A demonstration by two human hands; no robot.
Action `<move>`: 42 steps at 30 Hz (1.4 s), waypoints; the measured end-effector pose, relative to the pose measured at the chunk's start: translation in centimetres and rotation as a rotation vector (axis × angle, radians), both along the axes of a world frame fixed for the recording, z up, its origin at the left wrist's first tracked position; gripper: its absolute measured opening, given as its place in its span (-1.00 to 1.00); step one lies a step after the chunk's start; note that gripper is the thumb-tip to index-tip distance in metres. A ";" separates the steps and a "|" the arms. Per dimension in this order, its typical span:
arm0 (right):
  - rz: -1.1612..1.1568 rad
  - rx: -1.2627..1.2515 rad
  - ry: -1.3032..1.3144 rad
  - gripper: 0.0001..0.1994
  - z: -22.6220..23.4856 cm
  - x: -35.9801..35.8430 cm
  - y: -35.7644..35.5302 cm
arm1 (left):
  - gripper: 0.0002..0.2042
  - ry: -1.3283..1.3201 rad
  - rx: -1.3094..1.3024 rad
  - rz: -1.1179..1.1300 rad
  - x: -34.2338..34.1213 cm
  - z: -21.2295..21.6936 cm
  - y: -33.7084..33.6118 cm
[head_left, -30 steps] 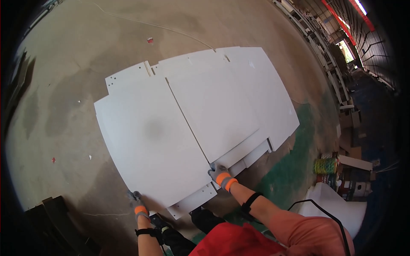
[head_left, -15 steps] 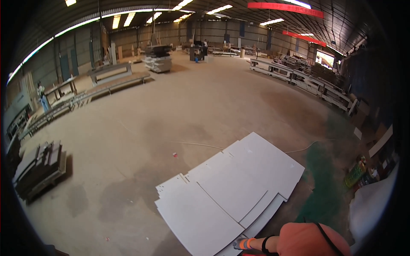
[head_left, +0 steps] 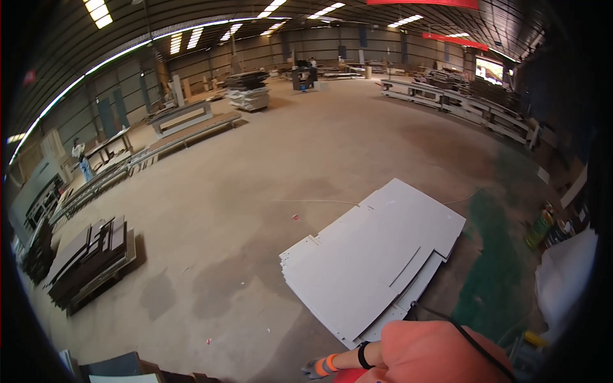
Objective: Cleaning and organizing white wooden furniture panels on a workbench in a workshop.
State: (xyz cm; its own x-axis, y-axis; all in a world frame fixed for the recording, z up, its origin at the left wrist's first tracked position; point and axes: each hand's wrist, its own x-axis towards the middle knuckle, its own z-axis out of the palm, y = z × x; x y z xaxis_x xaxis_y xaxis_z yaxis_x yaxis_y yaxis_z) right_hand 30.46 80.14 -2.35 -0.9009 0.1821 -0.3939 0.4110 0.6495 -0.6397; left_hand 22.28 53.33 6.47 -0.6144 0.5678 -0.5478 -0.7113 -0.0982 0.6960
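Note:
My right hand [head_left: 317, 368], in a grey glove with an orange-banded cuff, is low in the head view, at the end of a bare forearm with a black band [head_left: 364, 355]. It hangs beyond the near corner of a stack of white panels [head_left: 377, 255] and looks apart from it. Its fingers are small and partly cut by the lower edge, so their closure and any held thing do not show. A salmon sleeve [head_left: 428, 351] covers the upper arm, crossed by a black cord [head_left: 463, 329]. Something red [head_left: 350, 376] shows under the forearm. My left hand is out of view.
Dark boards [head_left: 89, 262] are stacked at left; more boards [head_left: 124, 367] stand at the lower left edge. A green bottle [head_left: 541, 226] and white sheeting [head_left: 565, 274] are at right. Long benches [head_left: 460, 105] line the far right. A person [head_left: 82, 159] stands far left.
The view has swung left and somewhat down, so the panels sit farther right and boards appear at the lower left. My right hand has moved left, away from the panels' near edge.

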 end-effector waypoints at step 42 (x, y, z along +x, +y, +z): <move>1.012 -0.271 0.837 -0.45 25.4 -72.2 -40.7 | -0.72 1.407 -1.322 0.099 -32.4 44.8 -24.6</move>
